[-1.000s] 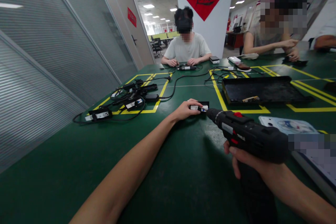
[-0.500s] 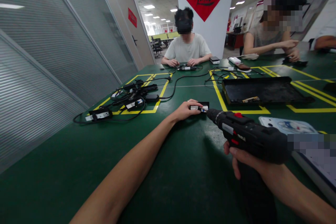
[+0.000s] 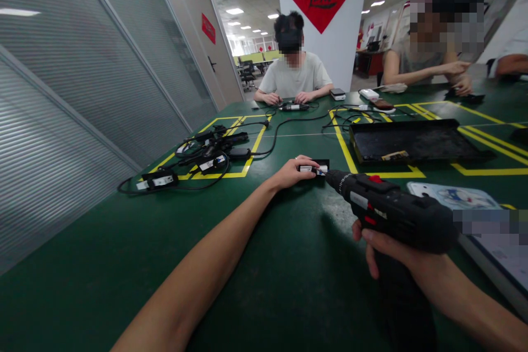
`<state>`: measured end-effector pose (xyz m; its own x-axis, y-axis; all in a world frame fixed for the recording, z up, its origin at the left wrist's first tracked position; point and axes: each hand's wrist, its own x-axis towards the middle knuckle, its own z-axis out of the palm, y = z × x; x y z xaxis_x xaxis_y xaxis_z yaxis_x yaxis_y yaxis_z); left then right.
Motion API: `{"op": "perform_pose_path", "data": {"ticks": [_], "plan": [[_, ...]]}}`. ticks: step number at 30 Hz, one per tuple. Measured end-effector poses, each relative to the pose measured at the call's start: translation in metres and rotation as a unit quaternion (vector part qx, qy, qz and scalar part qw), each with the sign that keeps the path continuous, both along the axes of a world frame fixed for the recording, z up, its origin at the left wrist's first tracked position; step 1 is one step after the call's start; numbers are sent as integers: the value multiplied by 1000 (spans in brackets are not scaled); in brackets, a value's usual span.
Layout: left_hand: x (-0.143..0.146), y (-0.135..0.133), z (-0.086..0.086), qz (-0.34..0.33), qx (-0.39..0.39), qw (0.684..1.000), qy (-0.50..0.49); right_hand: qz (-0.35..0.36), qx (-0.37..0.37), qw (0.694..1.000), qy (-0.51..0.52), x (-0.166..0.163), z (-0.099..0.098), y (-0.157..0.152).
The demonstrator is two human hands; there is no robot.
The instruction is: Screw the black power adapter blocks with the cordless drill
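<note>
My left hand [image 3: 292, 173] reaches far out over the green table [image 3: 173, 242] and grips a small black power adapter [image 3: 317, 168] with a white label, pinning it to the tabletop. My right hand [image 3: 385, 256] is wrapped round the grip of a black cordless screwdriver [image 3: 391, 212] with red accents. The tool points away from me and its tip meets the adapter's right end.
A heap of black adapters and cables [image 3: 202, 157] lies in a yellow-taped box at the left. A black tray [image 3: 416, 140] sits right of centre, a phone [image 3: 449, 196] by my right arm. Two people work at the far edge; a glass partition runs along the left.
</note>
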<state>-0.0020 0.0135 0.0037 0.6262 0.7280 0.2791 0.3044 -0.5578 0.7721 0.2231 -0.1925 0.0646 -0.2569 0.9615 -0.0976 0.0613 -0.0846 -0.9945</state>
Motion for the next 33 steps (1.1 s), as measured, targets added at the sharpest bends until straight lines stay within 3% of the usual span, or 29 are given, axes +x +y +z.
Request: {"op": "perform_pose_path", "data": {"ticks": [33], "plan": [[1,0,0,7,-6,1000,-3,-3,3,1000,-21,3,-15,4]]}}
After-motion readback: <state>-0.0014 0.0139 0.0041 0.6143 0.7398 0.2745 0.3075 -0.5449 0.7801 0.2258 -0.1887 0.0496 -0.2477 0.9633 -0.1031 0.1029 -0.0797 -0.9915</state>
